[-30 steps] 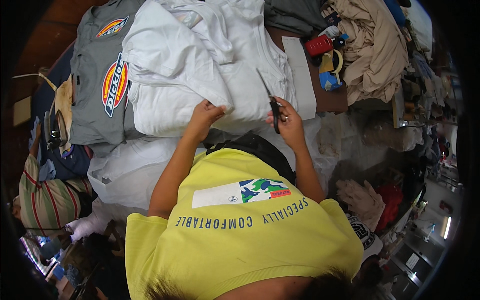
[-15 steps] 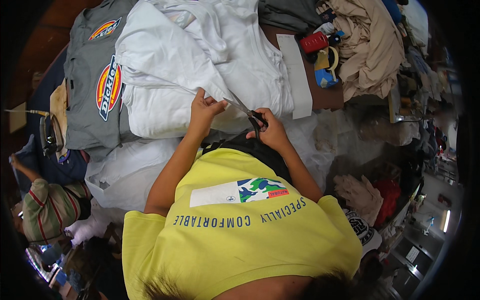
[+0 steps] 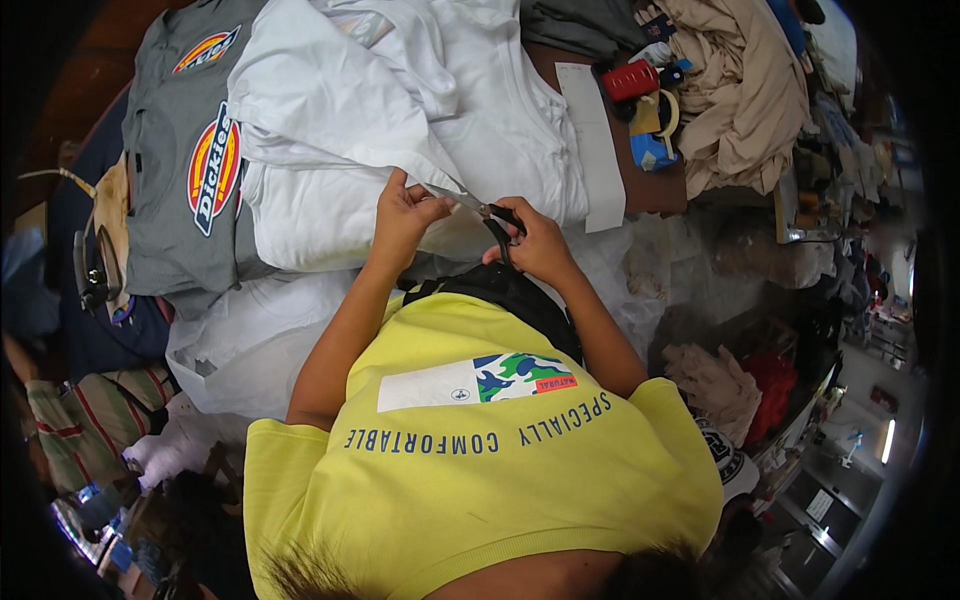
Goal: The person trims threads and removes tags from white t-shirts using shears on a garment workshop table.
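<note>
Both hands (image 3: 405,215) (image 3: 535,245) closed in grips, close together.

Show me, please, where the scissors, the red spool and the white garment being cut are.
scissors (image 3: 497,222): head view, on the black handles in the right hand.
red spool (image 3: 630,80): head view, on its red side.
white garment (image 3: 330,100): head view, on the upper folded cloth.

Labels and packages on the cluttered table

A large oval patch (image 3: 213,167) in red, yellow and blue sits on the grey shirt (image 3: 160,200) at the left, and a smaller one (image 3: 206,50) of the same colours lies above it. A long white paper strip (image 3: 594,145) lies right of the white clothes. A small blue box (image 3: 655,152) stands just beside a red spool (image 3: 630,80).
</note>
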### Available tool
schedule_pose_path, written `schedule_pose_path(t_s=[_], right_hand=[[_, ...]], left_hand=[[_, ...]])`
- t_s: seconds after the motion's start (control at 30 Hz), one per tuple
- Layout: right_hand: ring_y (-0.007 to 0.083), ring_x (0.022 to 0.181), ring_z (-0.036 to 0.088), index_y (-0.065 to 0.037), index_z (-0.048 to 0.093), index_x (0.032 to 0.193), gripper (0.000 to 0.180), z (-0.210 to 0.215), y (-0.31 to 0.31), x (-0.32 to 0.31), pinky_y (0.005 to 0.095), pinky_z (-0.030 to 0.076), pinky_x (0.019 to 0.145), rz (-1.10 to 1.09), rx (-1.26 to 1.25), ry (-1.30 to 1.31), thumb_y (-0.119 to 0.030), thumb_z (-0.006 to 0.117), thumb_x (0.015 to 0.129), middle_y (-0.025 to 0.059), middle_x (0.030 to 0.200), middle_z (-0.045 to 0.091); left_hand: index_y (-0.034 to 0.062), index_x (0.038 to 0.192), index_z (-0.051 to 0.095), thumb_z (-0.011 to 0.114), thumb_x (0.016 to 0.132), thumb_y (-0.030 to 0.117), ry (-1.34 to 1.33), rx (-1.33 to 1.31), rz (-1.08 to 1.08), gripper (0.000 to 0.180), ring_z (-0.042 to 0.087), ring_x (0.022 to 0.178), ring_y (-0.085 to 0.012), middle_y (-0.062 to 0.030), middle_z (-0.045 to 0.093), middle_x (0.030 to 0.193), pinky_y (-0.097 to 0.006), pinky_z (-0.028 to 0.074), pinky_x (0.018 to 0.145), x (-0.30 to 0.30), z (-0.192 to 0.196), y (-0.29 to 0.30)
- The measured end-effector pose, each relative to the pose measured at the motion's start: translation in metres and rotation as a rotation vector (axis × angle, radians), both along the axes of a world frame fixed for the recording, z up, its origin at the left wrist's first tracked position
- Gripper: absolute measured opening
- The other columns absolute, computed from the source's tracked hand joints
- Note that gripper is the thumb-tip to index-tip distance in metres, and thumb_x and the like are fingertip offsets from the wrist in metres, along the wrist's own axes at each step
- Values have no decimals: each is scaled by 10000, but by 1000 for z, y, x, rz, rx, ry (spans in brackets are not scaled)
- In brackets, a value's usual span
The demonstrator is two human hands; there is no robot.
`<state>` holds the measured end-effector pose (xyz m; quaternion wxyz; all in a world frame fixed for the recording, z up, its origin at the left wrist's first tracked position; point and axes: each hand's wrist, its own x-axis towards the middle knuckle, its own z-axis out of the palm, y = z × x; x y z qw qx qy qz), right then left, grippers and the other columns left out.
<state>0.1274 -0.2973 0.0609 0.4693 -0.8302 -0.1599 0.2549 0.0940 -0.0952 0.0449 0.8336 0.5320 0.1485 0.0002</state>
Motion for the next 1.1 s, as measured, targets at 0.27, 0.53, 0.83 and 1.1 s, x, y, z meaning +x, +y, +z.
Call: schedule_pose_path(t_s=[0.27,0.53,0.83,1.1], right_hand=[[76,506,449,-69,561,1041,532,-25,-12,-6,241,389,488,-33,-19,-3,-142,834,590,26,692,586],[130,576,489,-85,565,1046,630,12,16,2,268,438,566,40,-74,-249,-231,874,517,12,641,463],[107,584,499,-59,554,1032,563,-16,6,3,250,430,561,1,-56,-111,-204,849,576,46,676,571],[137,598,520,-66,538,1053,642,-2,22,7,271,446,583,29,-131,-247,-275,864,541,30,674,541]], left_hand=[[-1,1170,412,625,732,-81,-6,-78,112,494,612,836,-155,-131,631,957,-265,502,746,-1,4,-1],[3,1213,389,618,732,-84,-73,-42,104,540,616,866,-167,-143,620,972,-265,504,749,-3,2,-1],[2,1310,293,636,741,-70,-47,-85,157,668,608,862,-158,-138,607,966,-258,505,755,-1,3,2],[-31,1407,85,658,729,-70,-80,-89,222,889,619,849,-174,-161,582,991,-263,506,769,2,-10,10]])
